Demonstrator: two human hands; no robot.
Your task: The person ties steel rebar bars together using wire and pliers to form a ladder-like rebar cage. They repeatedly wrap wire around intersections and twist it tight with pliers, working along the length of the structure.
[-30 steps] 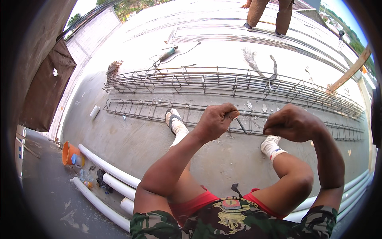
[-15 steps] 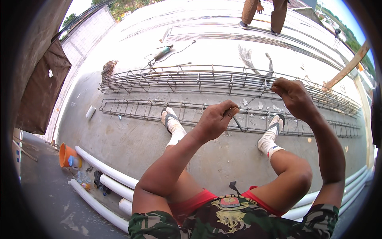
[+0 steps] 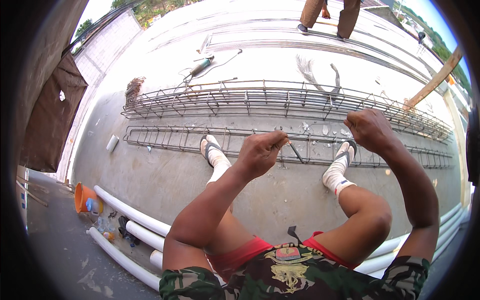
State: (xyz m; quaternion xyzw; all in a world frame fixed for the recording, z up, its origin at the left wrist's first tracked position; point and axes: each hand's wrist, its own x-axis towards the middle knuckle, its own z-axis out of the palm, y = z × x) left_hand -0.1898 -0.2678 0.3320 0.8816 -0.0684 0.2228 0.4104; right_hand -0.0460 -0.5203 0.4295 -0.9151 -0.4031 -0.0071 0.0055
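Your left hand (image 3: 260, 152) pinches the tie tool (image 3: 295, 150); it slants right toward your fisted right hand (image 3: 370, 130), above the rebar cage (image 3: 165, 137).

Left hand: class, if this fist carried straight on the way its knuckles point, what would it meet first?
Probably the nearer rebar cage, just past the left hand and the thin tool it grips; depth is unclear from above.
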